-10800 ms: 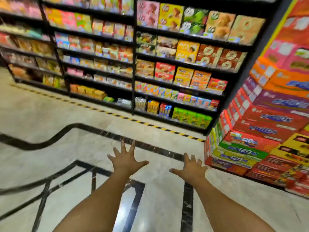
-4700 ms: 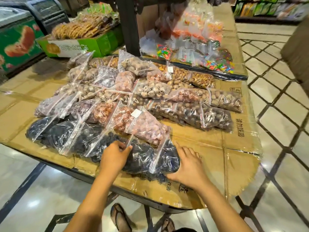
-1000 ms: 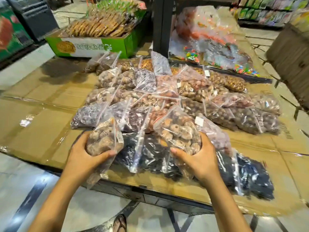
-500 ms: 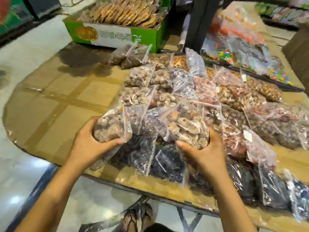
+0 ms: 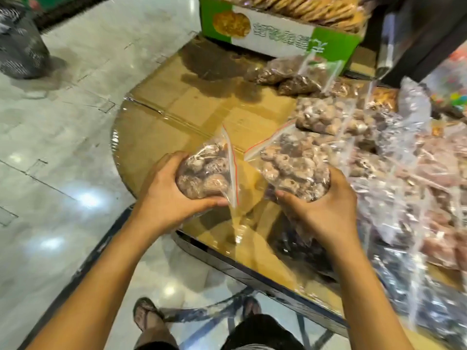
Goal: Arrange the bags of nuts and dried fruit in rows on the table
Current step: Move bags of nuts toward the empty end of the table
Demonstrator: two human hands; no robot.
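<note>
Overhead, the left hand point(image 5: 166, 195) clasps one bag point(image 5: 202, 175) and the right hand point(image 5: 321, 210) another bag point(image 5: 293, 170), both above the tabletop point(image 5: 177, 117) at its bare 9 o'clock side. Slippery plastic might slide free near the edge, I judge.

Two clear zip-top plastic bags are being held above the cardboard-covered worktop point(image 5: 177, 117): a smaller bag of brown dried fruit point(image 5: 202, 173) and a larger bag of ring-shaped dried pieces point(image 5: 295, 168), beside overlapping bags point(image 5: 379, 157).
</note>
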